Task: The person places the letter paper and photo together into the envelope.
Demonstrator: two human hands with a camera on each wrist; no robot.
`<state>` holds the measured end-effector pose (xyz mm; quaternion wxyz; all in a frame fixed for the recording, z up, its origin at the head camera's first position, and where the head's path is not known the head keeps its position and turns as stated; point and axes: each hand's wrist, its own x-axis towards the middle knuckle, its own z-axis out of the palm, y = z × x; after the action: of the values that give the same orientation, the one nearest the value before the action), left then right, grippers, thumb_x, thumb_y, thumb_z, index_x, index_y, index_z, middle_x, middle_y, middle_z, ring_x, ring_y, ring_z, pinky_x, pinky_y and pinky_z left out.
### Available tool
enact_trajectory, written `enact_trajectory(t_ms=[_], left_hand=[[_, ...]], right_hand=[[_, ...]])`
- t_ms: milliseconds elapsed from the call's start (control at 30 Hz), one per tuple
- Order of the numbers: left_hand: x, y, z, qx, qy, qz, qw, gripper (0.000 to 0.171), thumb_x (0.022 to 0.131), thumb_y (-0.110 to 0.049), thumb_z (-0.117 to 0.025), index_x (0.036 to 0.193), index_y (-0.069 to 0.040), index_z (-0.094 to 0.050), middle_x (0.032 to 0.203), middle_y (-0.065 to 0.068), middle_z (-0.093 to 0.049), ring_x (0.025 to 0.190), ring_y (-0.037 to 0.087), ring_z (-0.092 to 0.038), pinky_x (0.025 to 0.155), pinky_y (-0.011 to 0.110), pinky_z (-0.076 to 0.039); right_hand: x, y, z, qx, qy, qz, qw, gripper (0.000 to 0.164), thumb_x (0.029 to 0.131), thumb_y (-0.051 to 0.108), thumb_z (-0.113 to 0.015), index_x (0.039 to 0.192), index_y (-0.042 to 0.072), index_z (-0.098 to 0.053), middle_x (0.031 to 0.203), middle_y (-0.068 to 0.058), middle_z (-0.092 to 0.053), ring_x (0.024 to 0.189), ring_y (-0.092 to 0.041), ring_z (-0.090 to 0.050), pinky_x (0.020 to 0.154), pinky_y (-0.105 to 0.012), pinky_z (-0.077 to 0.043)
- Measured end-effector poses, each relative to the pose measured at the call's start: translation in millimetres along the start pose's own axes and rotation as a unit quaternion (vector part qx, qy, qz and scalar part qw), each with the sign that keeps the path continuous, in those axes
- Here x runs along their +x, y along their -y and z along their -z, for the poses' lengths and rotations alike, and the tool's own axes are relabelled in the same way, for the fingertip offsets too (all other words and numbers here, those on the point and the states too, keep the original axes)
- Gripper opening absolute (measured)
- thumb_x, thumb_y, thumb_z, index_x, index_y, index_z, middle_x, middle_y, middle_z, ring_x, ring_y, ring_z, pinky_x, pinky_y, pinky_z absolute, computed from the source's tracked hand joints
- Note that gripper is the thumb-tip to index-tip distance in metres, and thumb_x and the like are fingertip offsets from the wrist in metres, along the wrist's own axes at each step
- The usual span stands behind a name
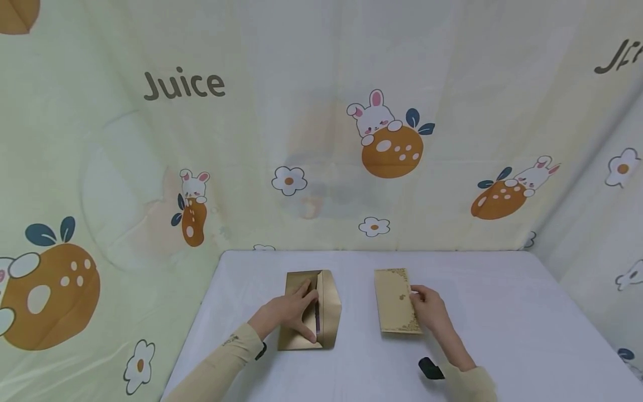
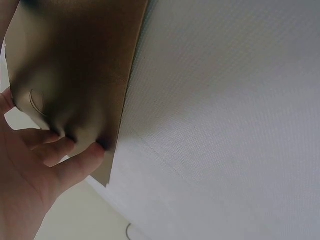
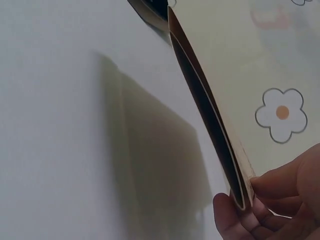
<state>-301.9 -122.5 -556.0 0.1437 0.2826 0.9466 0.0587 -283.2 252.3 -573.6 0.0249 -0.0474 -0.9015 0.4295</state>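
A gold envelope (image 1: 331, 310) lies on the table at left, its pointed flap unfolded to the right and a dark slit showing along the opening. My left hand (image 1: 288, 312) rests on it, thumb and fingers spread, fingertips pressing at the opening's edge. Dents form under those fingertips (image 2: 90, 157) in the left wrist view. To the right, a folded pale-gold card (image 1: 393, 301) with ornate brown corners is pinched at its right edge by my right hand (image 1: 430, 309). Seen edge-on in the right wrist view, the card stands tilted above the table, its fold slightly parted.
A white cloth covers the table (image 1: 359, 368). Behind it hangs a curtain (image 1: 321, 128) printed with rabbits, oranges and flowers. A dark strap (image 1: 430, 368) shows by the right wrist. The card casts a shadow on the cloth in the right wrist view.
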Motion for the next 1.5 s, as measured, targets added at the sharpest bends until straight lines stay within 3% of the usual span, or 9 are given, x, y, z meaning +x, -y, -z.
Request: enact_trajectory(t_ms=[700,1067,1500], left_hand=[[1.7,1.9,1.5,0.005,-0.002,0.001,1.0000,0.096,0.063,-0.078,-0.077,0.133,-0.027,-0.036,0.165,0.024,-0.018,0.121,0.035,-0.058,0.073,0.042,-0.055],[1.3,1.8,-2.2,0.006,-0.006,-0.003,1.0000,0.098,0.062,-0.079,-0.076,0.134,-0.026,-0.037,0.165,0.024,-0.018,0.134,0.037,-0.051,0.077,0.045,-0.056],[0.1,-1.5,0.6,0.001,-0.002,-0.002,1.0000,0.093,0.065,-0.074,-0.079,0.132,-0.026,-0.037,0.165,0.026,-0.018,0.130,0.038,-0.054,0.075,0.045,-0.056]], right_hand=[[7,49,-66,0.033,0.016,0.023,0.999,0.031,0.098,0.008,-0.057,0.124,-0.006,-0.064,0.092,-0.013,-0.068,0.072,-0.015,-0.055,0.063,-0.027,-0.044],[5,61,-95,0.034,0.015,0.046,0.998,0.027,0.096,0.005,-0.058,0.120,-0.005,-0.067,0.091,-0.012,-0.071,0.073,-0.014,-0.058,0.067,-0.030,-0.047],[10,74,-125,0.044,0.018,0.048,0.998,0.027,0.096,0.007,-0.059,0.120,-0.003,-0.067,0.093,-0.012,-0.072,0.077,-0.016,-0.063,0.069,-0.032,-0.050]])
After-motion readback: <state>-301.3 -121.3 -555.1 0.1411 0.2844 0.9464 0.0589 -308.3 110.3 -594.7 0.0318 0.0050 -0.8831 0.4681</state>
